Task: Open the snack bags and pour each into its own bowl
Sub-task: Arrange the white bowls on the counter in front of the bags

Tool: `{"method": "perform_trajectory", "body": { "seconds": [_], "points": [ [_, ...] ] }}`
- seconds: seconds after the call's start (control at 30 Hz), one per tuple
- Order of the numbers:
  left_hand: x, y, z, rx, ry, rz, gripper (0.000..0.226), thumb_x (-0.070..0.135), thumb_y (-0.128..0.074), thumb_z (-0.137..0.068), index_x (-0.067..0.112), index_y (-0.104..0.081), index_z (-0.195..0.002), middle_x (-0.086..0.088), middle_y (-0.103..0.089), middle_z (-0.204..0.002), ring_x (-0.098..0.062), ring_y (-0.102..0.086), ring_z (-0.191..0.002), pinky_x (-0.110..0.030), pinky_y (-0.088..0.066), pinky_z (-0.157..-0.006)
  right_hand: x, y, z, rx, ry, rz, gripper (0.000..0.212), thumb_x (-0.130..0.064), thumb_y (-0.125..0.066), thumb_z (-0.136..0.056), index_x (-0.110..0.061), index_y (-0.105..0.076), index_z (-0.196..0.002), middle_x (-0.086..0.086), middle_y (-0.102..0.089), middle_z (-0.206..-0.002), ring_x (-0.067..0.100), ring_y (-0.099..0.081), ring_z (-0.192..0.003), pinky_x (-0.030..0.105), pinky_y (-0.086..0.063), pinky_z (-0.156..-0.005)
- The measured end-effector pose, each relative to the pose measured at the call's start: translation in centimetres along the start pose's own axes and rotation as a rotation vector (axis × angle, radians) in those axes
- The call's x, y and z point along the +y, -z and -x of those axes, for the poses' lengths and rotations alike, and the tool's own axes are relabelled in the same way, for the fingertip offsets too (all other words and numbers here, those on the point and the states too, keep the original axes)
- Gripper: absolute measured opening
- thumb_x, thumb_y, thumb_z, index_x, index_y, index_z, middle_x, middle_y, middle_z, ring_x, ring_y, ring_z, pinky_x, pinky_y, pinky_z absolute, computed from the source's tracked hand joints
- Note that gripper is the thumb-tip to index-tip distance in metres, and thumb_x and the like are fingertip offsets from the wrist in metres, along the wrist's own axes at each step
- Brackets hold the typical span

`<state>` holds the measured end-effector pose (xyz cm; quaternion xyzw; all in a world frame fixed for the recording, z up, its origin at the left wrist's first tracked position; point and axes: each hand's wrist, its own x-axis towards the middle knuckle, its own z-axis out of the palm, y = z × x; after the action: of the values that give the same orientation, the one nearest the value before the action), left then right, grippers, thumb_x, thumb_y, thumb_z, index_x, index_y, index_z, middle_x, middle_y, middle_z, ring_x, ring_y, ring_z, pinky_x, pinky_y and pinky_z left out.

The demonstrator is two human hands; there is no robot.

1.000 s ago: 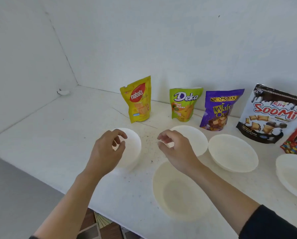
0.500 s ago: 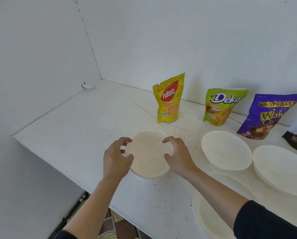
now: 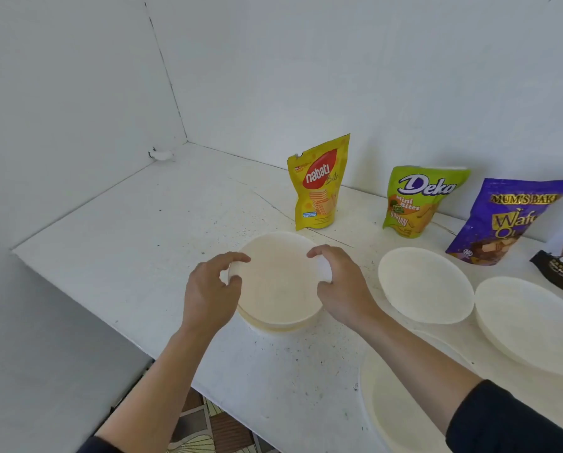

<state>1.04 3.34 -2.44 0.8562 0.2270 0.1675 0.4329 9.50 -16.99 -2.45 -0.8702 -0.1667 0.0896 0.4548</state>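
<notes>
So both hands are on the same cream bowl (image 3: pixel 278 279), the one sitting toward the left of the white table (image 3: pixel 136 223); the left hand (image 3: pixel 209 294) has its fingers curled over the bowl's left rim with the thumb tucked against the side, so it's clamped on that edge; the right hand (image 3: pixel 342 282) does the mirror thing on the right rim, fingertips hooked over the top and thumb lower down; the bowl looks like it's resting on the table, tipped a little toward the camera maybe, hard to say for sure; straight behind it stands the yellow Nabati bag (image 3: pixel 319 184), upright and sealed as far as I can see; to the right of that, the green Deka bag (image 3: pixel 414 201) leaning back near the wall, then the purple Mum's Bake bag (image 3: pixel 505 220) tilted the same way, and a dark bag (image 3: pixel 561 269) cut off at the right edge; three more bowls out there: a second bowl (image 3: pixel 425 284) just right of the right hand, a third bowl (image 3: pixel 531 325) beside it and touching or nearly touching, and a near bowl (image 3: pixel 394 410) partly hidden under the right forearm with its dark sleeve (image 3: pixel 502 420); all the bowls look empty.
</notes>
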Motion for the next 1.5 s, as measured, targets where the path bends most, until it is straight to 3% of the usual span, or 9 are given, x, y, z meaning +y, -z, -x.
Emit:
{"method": "perform_trajectory", "body": {
  "seconds": [0.13,0.27,0.57,0.67,0.87,1.0,1.17,1.33,1.5],
  "points": [
    [2.2,0.6,-0.2,-0.021,-0.035,0.085,0.048,-0.004,-0.055,-0.088,0.037,-0.073,-0.106,0.027,-0.067,-0.109,-0.004,-0.063,-0.097,-0.013,-0.045,-0.073,-1.0,1.7,-0.2,0.050,0.015,-0.038,0.062,0.014,-0.045,-0.075,-0.027,-0.059,-0.118,0.001,-0.055,-0.120,0.017,-0.048,-0.103,0.008,-0.041,-0.061],
    [5.2,0.4,-1.0,-0.070,-0.076,0.125,0.053,-0.004,-0.050,-0.088,0.036,-0.072,-0.115,0.019,-0.066,-0.120,-0.011,-0.065,-0.087,-0.011,-0.044,-0.067,-1.6,4.7,0.0,0.157,0.037,-0.115,0.058,0.012,-0.045,-0.071,-0.033,-0.063,-0.104,0.010,-0.062,-0.107,0.032,-0.060,-0.090,0.031,-0.045,-0.060],
    [12.6,-6.7,0.5,-0.320,-0.193,0.277,0.062,-0.008,-0.045,-0.086,0.039,-0.071,-0.116,0.008,-0.067,-0.118,-0.040,-0.064,-0.090,-0.049,-0.057,-0.077,1.5,13.4,5.9,0.395,-0.077,-0.119,0.054,0.015,-0.048,-0.071,-0.032,-0.065,-0.091,0.013,-0.051,-0.075,0.019,-0.041,-0.057,0.023,-0.029,-0.050],
    [14.7,-9.8,2.8,-0.386,-0.214,0.319,0.061,-0.009,-0.046,-0.086,0.039,-0.072,-0.113,0.008,-0.068,-0.121,-0.037,-0.065,-0.089,-0.043,-0.056,-0.076,3.5,16.2,9.2,0.435,-0.126,-0.085,0.051,0.014,-0.050,-0.074,-0.030,-0.066,-0.094,0.012,-0.052,-0.082,0.016,-0.042,-0.061,0.017,-0.033,-0.050],
    [17.8,-14.9,8.9,-0.504,-0.264,0.307,0.061,-0.007,-0.047,-0.085,0.043,-0.072,-0.111,0.007,-0.067,-0.126,-0.025,-0.069,-0.083,-0.040,-0.057,-0.077,6.9,21.7,16.1,0.305,-0.205,-0.059,0.056,0.015,-0.044,-0.080,-0.031,-0.062,-0.109,-0.008,-0.048,-0.125,0.011,-0.044,-0.104,0.010,-0.035,-0.074],
    [19.2,-18.2,14.8,-0.557,-0.275,0.291,0.061,-0.011,-0.046,-0.086,0.037,-0.070,-0.114,0.014,-0.065,-0.130,-0.019,-0.059,-0.079,-0.026,-0.046,-0.077,9.4,24.9,21.2,0.230,-0.324,-0.090,0.064,0.015,-0.041,-0.084,-0.036,-0.055,-0.121,-0.014,-0.038,-0.131,0.021,-0.056,-0.090,0.018,-0.045,-0.058],
    [18.9,-20.9,20.2,-0.569,-0.223,0.234,0.059,-0.009,-0.045,-0.089,0.035,-0.068,-0.121,0.016,-0.061,-0.134,-0.028,-0.060,-0.109,-0.037,-0.051,-0.099,12.7,25.4,25.7,0.306,-0.338,-0.155,0.062,0.015,-0.038,-0.083,-0.034,-0.059,-0.114,-0.013,-0.047,-0.125,0.009,-0.054,-0.073,0.016,-0.041,-0.053],
    [17.6,-21.7,24.2,-0.559,-0.214,0.143,0.056,-0.007,-0.044,-0.091,0.032,-0.064,-0.126,0.017,-0.061,-0.122,-0.010,-0.058,-0.084,-0.007,-0.042,-0.066,15.7,24.3,28.2,0.361,-0.355,-0.199,0.057,0.015,-0.036,-0.080,-0.029,-0.063,-0.104,-0.012,-0.057,-0.102,0.007,-0.053,-0.068,0.011,-0.039,-0.050],
    [16.3,-21.5,24.9,-0.523,-0.240,0.058,0.055,-0.007,-0.047,-0.089,0.029,-0.067,-0.125,0.014,-0.064,-0.113,0.000,-0.059,-0.079,-0.006,-0.044,-0.063,17.4,22.2,29.0,0.292,-0.360,-0.152,0.058,0.012,-0.036,-0.079,-0.031,-0.058,-0.111,-0.006,-0.057,-0.113,0.014,-0.052,-0.088,0.019,-0.038,-0.064]
  ]
}}
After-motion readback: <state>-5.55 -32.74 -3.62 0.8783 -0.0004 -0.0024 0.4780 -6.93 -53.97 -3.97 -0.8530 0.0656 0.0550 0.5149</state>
